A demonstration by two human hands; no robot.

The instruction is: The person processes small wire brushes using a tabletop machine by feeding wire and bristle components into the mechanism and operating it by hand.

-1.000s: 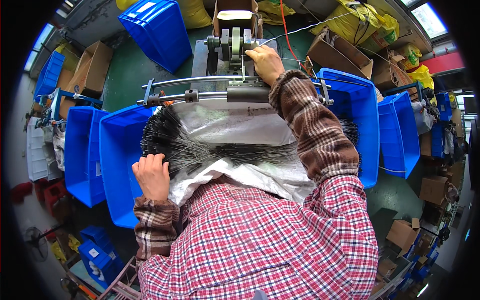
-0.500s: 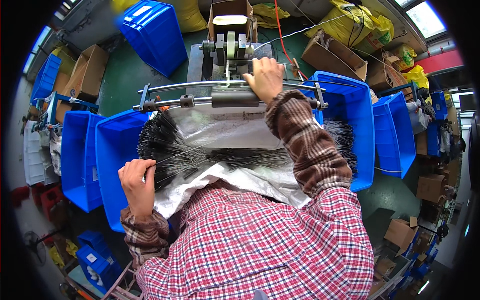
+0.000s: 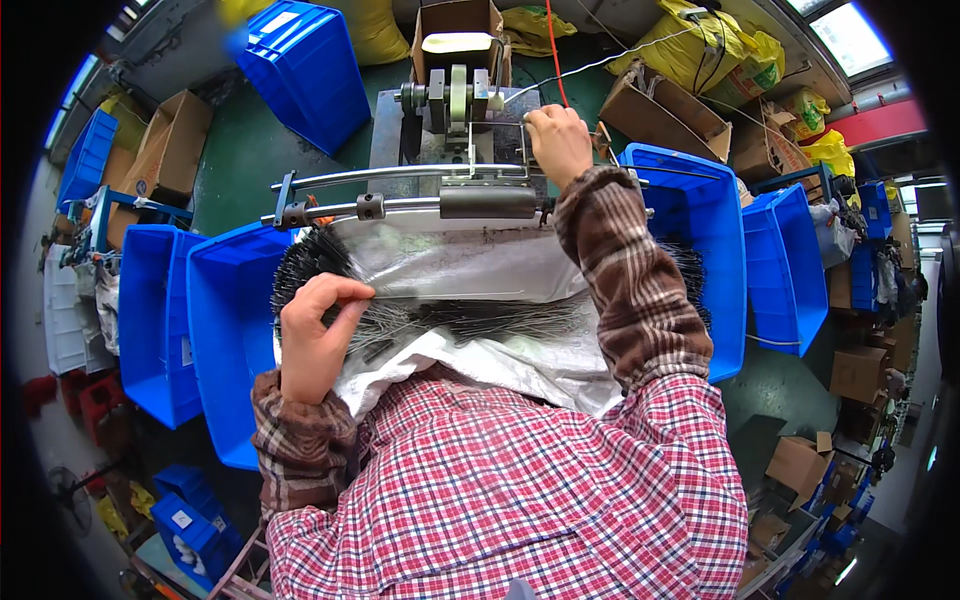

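My left hand [image 3: 318, 335] pinches one end of a thin metal wire [image 3: 450, 297] between thumb and fingertips. The wire stretches right over a heap of loose thin wires [image 3: 480, 318] on a white plastic sheet [image 3: 500, 362] across my lap. Up at the bench machine [image 3: 459, 100], my right hand [image 3: 560, 145] has its fingers curled around the end of a thin rod frame [image 3: 500, 123]. That frame stands on the sliding carriage, whose dark cylinder [image 3: 488, 202] sits on the lengthwise rails [image 3: 390, 174]. The exact grip is partly hidden behind my fingers.
Blue bins stand on both sides, the nearest at left [image 3: 215, 330] and right [image 3: 728, 260]. A dense bundle of dark-tipped wires [image 3: 305, 265] lies at the left. Behind the machine are a cardboard box [image 3: 455, 22] and a hanging red cord [image 3: 555, 55].
My left hand has moved right and up with the wire, which now lies nearly level. My right hand has shifted up and right, from the carriage to the rod frame. The carriage sits slightly further right.
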